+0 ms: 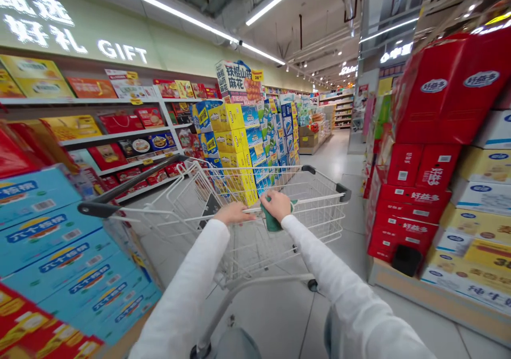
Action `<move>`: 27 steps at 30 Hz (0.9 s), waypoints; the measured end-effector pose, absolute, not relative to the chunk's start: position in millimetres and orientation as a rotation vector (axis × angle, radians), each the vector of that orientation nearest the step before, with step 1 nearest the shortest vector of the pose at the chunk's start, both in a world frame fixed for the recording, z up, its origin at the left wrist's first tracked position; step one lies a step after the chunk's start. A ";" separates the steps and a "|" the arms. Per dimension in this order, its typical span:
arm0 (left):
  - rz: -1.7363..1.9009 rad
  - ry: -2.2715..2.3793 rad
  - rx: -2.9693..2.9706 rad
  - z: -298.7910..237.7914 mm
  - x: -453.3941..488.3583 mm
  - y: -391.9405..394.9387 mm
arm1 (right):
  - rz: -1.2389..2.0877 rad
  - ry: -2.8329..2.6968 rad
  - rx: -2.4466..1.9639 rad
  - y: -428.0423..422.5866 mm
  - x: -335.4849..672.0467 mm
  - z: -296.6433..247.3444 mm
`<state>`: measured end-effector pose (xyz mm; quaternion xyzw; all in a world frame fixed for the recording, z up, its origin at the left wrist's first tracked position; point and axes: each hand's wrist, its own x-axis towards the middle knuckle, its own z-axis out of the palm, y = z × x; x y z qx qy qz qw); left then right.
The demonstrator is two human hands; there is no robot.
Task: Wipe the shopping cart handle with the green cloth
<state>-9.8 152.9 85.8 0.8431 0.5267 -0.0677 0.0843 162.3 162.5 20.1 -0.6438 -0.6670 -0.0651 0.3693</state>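
Observation:
A wire shopping cart (279, 244) stands sideways in front of me, its black handle (120, 186) to the left. My left hand (235, 213) is closed over the near top rim of the basket, its thumb pointing right along the wire. The other fingers are partly hidden. Just right of it, my right hand (276, 204) grips a dark green cloth (272, 221) pressed against the same rim. Part of the cloth hangs down on my side of the basket. Behind the left hand, a dark panel (209, 210) shows inside the wire frame.
Blue cartons (59, 242) are stacked close on the left. Red boxes (411, 199) and milk cartons (479, 231) rise on a low platform at right. Beyond the cart stands a stack of yellow cartons (233, 156). Gift shelves (112, 130) line the left wall. A tiled aisle (335, 148) leads away.

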 end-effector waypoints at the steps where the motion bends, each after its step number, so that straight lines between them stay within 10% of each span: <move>1: -0.172 1.490 2.503 92.2 -26.3 152.9 | -0.172 -1.712 -1.652 163.7 168.7 19.4; 18: -0.448 2.157 2.563 87.6 -62.5 147.9 | -0.287 -1.736 -1.419 152.5 46.3 33.8; 27: -0.452 2.139 2.459 95.4 -60.5 143.9 | -0.368 -1.594 -1.576 168.0 182.2 2.1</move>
